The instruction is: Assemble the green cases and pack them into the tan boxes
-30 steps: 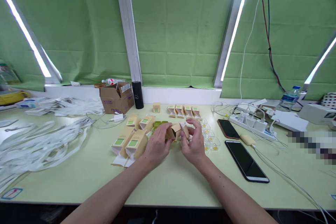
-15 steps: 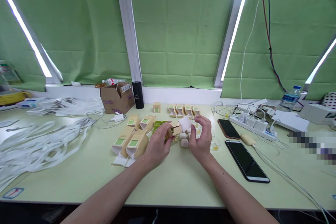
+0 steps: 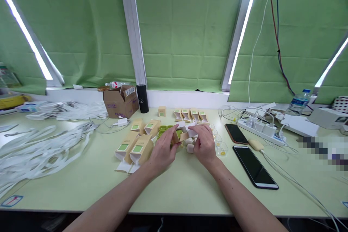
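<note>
A small tan cardboard box [image 3: 184,136] with its flaps open is between my hands over the middle of the table. My left hand [image 3: 163,150] is wrapped round its left side. On the right, the fingers of my right hand [image 3: 206,144] are closed on the box's white inner flap. Something green shows inside the opening. Small pale pinkish-white pieces [image 3: 190,148] lie just below the box, partly hidden by my right hand. Behind my left hand sit green containers [image 3: 162,128], and clear plastic cups [image 3: 222,149] with yellow bits are beyond my right hand.
Open tan boxes [image 3: 142,148] with green labels stand left of my hands; several more [image 3: 186,115] line the back. Two phones [image 3: 255,166] and a power strip [image 3: 261,130] with cables are at right. White straps [image 3: 49,152] and a brown carton [image 3: 119,103] lie left.
My right hand has moved slightly left and its fingers have closed in on the flap. The box opening has turned so that green shows inside. My left hand keeps its hold.
</note>
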The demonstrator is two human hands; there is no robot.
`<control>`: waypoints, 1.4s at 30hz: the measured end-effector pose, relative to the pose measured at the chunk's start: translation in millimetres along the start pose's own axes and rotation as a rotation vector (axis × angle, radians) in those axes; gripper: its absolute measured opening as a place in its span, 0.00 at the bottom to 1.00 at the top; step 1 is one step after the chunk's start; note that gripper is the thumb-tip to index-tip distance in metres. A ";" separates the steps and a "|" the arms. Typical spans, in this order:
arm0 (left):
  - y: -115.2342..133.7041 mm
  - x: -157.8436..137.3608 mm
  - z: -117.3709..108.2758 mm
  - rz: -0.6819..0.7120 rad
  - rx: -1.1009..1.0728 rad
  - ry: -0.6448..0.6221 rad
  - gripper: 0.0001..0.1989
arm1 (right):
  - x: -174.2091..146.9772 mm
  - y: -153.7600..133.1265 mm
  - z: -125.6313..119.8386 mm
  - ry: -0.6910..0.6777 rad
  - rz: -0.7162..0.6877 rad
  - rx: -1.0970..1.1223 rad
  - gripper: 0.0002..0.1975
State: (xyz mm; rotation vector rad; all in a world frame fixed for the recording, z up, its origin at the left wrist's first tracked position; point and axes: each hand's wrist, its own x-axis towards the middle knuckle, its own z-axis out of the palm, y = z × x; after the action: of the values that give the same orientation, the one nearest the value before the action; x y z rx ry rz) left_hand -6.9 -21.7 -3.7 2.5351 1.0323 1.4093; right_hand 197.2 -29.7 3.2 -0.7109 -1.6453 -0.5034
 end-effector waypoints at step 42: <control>-5.5 2.5 0.0 0.036 0.132 0.108 0.34 | -4.2 -15.3 1.8 -0.150 0.180 0.001 0.11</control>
State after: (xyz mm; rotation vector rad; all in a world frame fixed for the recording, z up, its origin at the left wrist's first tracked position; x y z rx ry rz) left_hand -8.9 -16.0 -3.8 2.6057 1.1390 1.5527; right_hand 185.7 -40.2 -0.4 -0.9048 -1.7004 -0.3268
